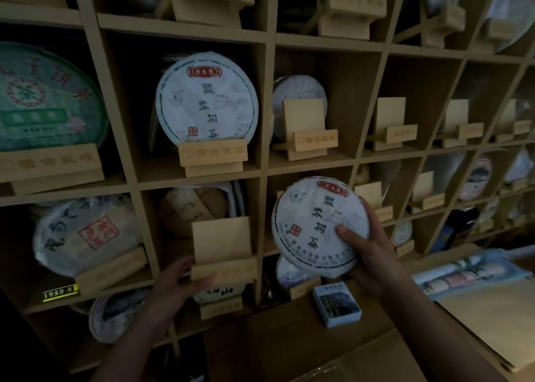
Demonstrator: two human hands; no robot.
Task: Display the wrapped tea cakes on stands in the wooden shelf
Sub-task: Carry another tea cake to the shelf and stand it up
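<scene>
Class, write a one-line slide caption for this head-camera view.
Right hand holds a wrapped tea cake while the left hand grips an empty wooden stand in the shelf.

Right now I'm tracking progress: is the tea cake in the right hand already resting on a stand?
No, the right hand grips the tea cake in front of the shelf, off any stand.

The wooden shelf (267, 106) is a grid of open compartments. In the upper middle compartment a white wrapped tea cake (207, 99) stands upright on a wooden stand (213, 157). To its left a green wrapped cake (47, 98) leans on another stand (50, 166). The compartment to the right holds an empty stand (309, 131) with a cake (298, 92) behind it. Below the white cake, another empty stand (223, 251) sits at the compartment's front edge. At lower left a wrapped cake with a red seal (86, 231) rests on a stand (111, 269) above a yellow price tag (60, 293).
</scene>
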